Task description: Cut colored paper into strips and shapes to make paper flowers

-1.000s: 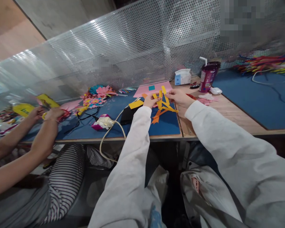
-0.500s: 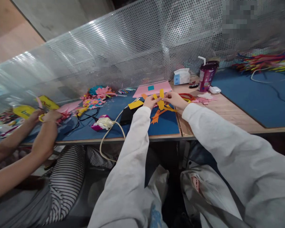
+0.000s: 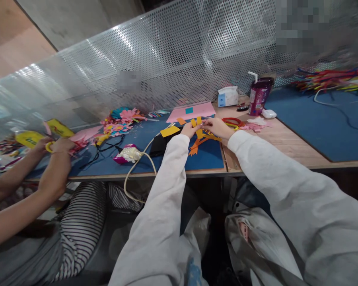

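Between my hands is a yellow paper piece (image 3: pixel 199 132) with cut strips standing up from it. My left hand (image 3: pixel 190 129) pinches its left side. The fingers of my right hand (image 3: pixel 217 127) are closed on its right side, close to the left fingertips. Below them, orange and yellow paper cut-outs (image 3: pixel 194 148) lie on the blue mat (image 3: pixel 210 159). A flat yellow paper rectangle (image 3: pixel 170 131) rests left of my left hand, partly over a black object (image 3: pixel 159 146). Behind my right hand lie scissors with red and yellow handles (image 3: pixel 233 122), partly hidden.
A pink sheet (image 3: pixel 193 111) lies behind my hands. Tissues (image 3: pixel 228 96), a purple cup with a straw (image 3: pixel 260 95) and a white case (image 3: pixel 269 113) stand to the right. A cable (image 3: pixel 127 178) hangs over the table edge. At left, a co-worker's hands (image 3: pixel 62 145) hold yellow-handled scissors.
My fingers have shifted slightly on the yellow paper, and its strips sit lower and tilt differently. The view has moved a little. Both hands keep their hold.
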`<state>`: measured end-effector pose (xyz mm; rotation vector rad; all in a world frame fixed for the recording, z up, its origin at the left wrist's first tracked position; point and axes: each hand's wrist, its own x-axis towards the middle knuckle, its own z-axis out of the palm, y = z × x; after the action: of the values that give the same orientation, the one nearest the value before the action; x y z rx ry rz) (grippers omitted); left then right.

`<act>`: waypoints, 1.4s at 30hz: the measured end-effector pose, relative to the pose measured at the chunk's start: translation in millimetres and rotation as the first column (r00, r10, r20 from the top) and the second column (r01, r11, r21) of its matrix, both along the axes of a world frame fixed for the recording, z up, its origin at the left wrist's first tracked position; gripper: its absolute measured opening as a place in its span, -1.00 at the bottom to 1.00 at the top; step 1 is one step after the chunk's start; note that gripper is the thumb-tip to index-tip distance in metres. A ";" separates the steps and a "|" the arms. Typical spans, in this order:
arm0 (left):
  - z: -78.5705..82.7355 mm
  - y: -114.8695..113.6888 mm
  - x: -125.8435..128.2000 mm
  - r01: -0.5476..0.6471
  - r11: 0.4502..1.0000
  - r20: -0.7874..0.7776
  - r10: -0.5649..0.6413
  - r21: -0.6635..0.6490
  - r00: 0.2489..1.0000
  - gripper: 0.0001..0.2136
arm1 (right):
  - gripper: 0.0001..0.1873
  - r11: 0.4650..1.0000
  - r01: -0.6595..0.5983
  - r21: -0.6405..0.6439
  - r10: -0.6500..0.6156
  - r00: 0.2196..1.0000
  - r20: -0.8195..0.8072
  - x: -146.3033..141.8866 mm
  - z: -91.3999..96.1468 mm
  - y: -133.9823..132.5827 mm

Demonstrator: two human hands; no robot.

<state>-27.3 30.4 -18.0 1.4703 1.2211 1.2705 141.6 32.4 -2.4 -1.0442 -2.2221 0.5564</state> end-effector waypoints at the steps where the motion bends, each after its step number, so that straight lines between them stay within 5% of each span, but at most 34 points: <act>1: -0.6 0.7 -1.1 0.023 1.000 -0.022 -0.023 -0.007 0.999 -0.73 | -0.77 0.999 0.037 0.025 -0.039 0.993 0.112 2.3 3.4 -1.2; 6: -4.1 4.1 0.3 0.044 0.999 0.084 -0.042 -0.018 0.996 -0.81 | -0.63 0.999 0.021 0.031 -0.035 0.812 0.583 15.1 20.1 -4.7; 13: -1.9 2.1 9.3 0.034 0.996 0.200 -0.018 -0.077 0.980 -0.84 | -0.67 1.000 -0.005 -0.028 0.024 0.676 0.737 25.0 34.4 -10.7; 20: 7.4 -7.2 14.9 -0.036 0.990 0.227 0.066 -0.133 0.972 -0.84 | -0.79 0.995 -0.030 -0.092 0.081 0.780 0.621 27.2 27.0 -2.1; 26: 14.1 -20.5 15.5 0.070 0.980 0.255 -0.020 -0.186 0.967 -0.90 | -0.90 0.993 -0.072 -0.090 0.107 0.859 0.501 28.3 17.3 11.5; 31: 18.4 -26.2 18.9 0.079 0.958 0.215 -0.019 -0.277 0.976 -0.88 | -0.79 0.999 0.033 0.030 -0.040 0.955 0.294 28.0 15.2 13.6; 38: 24.1 -25.9 21.1 0.005 0.956 0.335 0.097 -0.293 0.937 -0.84 | -0.79 0.996 0.085 0.001 -0.081 0.954 0.287 16.5 4.7 13.8; 42: 21.4 -21.9 17.2 0.015 0.968 0.405 0.090 -0.250 0.910 -0.92 | -0.79 0.985 0.106 0.136 -0.121 0.987 0.108 8.4 3.3 8.0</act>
<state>-10.1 8.4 3.4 0.9381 1.0765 1.3185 150.1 40.4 0.9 -1.1523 -2.2478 0.3033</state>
